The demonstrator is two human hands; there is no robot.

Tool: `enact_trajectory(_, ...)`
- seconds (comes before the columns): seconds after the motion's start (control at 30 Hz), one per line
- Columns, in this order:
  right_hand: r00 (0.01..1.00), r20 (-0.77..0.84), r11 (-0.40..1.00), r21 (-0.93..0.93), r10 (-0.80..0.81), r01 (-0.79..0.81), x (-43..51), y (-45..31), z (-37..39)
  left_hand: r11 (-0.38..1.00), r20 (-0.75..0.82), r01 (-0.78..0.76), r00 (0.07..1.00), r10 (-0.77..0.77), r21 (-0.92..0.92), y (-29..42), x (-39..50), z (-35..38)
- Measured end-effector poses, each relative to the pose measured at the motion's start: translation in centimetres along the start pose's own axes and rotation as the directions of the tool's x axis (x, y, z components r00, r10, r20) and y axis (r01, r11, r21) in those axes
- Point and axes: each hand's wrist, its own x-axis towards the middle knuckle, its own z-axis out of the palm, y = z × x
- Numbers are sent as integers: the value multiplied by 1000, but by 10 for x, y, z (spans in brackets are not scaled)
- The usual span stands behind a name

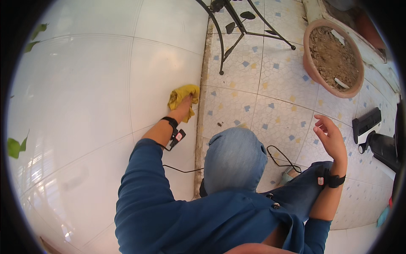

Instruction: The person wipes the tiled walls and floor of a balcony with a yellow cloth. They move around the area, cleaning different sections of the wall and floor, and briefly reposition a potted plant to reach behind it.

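Note:
A crumpled yellow cloth (184, 95) lies against the white wall tiles (161, 70), close to where they meet the patterned floor (234, 104). My left hand (185, 106) presses on this cloth, its fingertips partly lost in the folds; a black strap with a small device sits on that wrist. Over the floor at the right, my right hand (331, 136) is raised beside my knee, fingers loosely curled and holding nothing. It wears a black strap too. Small dark bits (220, 124) lie on the floor in front of my jeans-covered knee.
A black metal stand (244, 31) with leaf ornaments stands on the floor ahead. To its right is a round clay pot (306, 63) of dry soil. Black equipment (368, 122) is at the far right. A thin black cable (184, 171) runs near my legs. Green leaves (14, 148) show at the left rim.

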Motion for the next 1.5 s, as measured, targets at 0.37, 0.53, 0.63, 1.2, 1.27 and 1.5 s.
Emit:
enact_trajectory(0.37, 995, 81, 997, 48, 52, -56, -1, 22, -9, 684, -665, 313, 667, 336, 659, -37, 57, -325)
enact_trajectory(0.53, 993, 122, 993, 115, 7, -21, -5, 19, -13, 906, -286, 146, 919, -273, -397, 16, 9, -91)
enact_trajectory(0.63, 996, 89, 995, 104, -9, 0, -9, 20, -17, 945, 86, 245, 969, -231, -218, 43, -76, 50)
enact_trajectory(1.2, 969, 37, 969, 32, 246, -247, -17, 31, -19, 664, -490, 346, 871, 35, 663, 8, 181, -247)
enact_trajectory(1.27, 972, -4, 972, 23, 236, -236, -20, 29, -19, 589, -428, 315, 902, 59, 744, 7, 204, -224)
enact_trajectory(1.5, 971, 15, 971, 33, 237, -237, -13, 21, -14, 998, -348, 26, 936, -46, -60, -10, 157, -43)
